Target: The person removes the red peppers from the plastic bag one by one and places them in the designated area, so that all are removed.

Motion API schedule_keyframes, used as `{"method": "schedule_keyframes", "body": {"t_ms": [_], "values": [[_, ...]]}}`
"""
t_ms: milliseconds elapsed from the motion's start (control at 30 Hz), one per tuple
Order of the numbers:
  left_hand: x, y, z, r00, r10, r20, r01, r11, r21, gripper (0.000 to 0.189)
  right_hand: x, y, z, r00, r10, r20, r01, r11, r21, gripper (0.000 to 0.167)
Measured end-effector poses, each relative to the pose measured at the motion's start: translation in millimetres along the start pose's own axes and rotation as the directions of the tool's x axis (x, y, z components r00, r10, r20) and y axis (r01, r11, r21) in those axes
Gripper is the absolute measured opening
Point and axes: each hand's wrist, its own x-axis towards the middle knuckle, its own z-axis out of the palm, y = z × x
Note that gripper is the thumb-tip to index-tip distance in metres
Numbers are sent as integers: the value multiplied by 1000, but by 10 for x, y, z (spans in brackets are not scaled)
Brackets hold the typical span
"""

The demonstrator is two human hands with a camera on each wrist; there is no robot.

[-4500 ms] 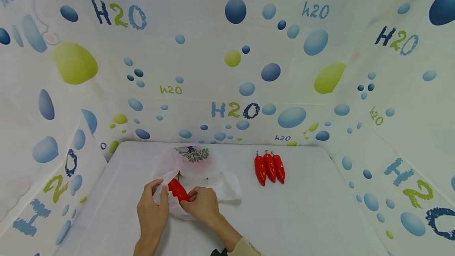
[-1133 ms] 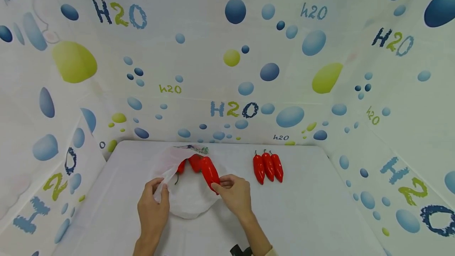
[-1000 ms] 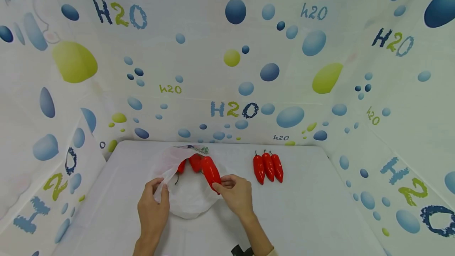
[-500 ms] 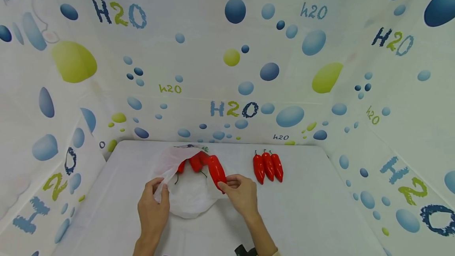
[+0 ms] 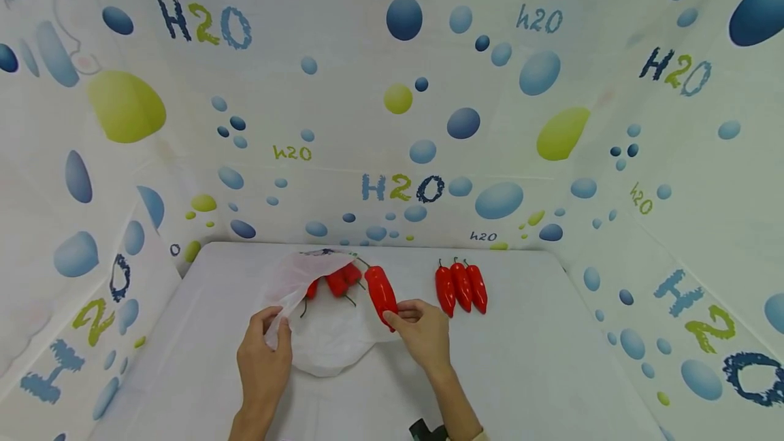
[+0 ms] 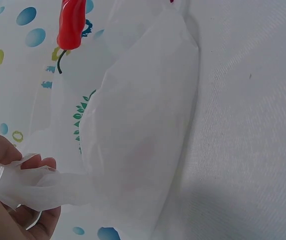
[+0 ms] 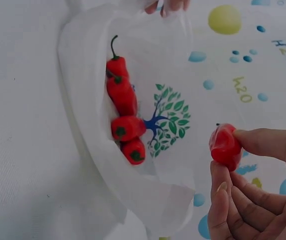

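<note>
My left hand (image 5: 265,352) pinches the rim of a thin white plastic bag (image 5: 327,352) and holds its mouth raised; the left wrist view shows the film bunched between thumb and fingers (image 6: 45,220). My right hand (image 5: 422,335) pinches a red pepper (image 5: 381,295) by its tip, stem pointing away, just outside the bag's right side. Several more red peppers (image 7: 123,95) with green stems lie inside the bag, beside a printed tree (image 7: 168,120). Part of them is hidden by the bag in the head view.
Three red peppers (image 5: 462,288) lie side by side at the back right of the white table (image 5: 539,359). Patterned white sheets (image 5: 343,87) stand behind and on both sides. A dark object (image 5: 427,429) sits by the right wrist.
My right hand has drawn the pepper out of the bag's mouth and moved it to the right. More peppers inside now show. My left hand stays at the bag's rim.
</note>
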Motion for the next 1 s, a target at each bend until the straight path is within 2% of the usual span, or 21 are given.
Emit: {"method": "schedule_keyframes", "body": {"t_ms": [467,1000], "values": [[1,9,4,1000,15,-7,-15,1000,-3,25,26,11,-102,999,31,-40,-31,999,6,30],[-5,0,7,1000,-2,2,2,1000,16,26,75,128,-219,994,71,-78,-71,997,-3,28]]}}
